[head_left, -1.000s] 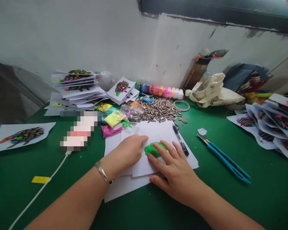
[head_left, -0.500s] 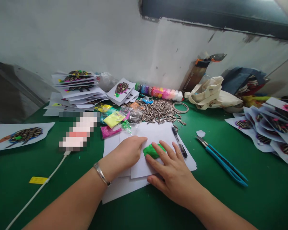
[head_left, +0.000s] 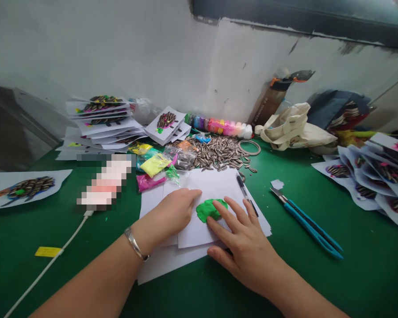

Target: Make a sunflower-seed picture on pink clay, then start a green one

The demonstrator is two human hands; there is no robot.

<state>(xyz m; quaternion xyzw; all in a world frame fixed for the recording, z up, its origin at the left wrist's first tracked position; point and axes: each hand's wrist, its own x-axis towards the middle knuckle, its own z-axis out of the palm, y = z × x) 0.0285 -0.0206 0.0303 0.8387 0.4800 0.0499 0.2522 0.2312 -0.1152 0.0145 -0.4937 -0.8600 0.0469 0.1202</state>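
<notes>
A flattened lump of green clay [head_left: 205, 210] lies on the white paper [head_left: 192, 234] in front of me. The fingertips of my right hand [head_left: 243, 238] rest on its right part, with the fingers spread. My left hand [head_left: 172, 212] is curled on the paper just left of the clay, its index finger pointing right; whatever its folded fingers hold, if anything, is hidden. A black pen [head_left: 246, 192] lies on the paper beyond my right fingers. Behind the paper are clay packets, among them a yellow one [head_left: 154, 165].
Sunflower seeds [head_left: 215, 152] are heaped behind the paper, beside a tape ring [head_left: 250, 148]. Blue tweezers [head_left: 313, 227] lie at right. Stacks of seed pictures stand at left [head_left: 106, 126] and right [head_left: 368, 172]. A white cable [head_left: 46, 269] crosses the left side.
My right hand has shifted slightly right, uncovering more of the green clay, which looks a little wider. My left hand stays nearly in place beside it.
</notes>
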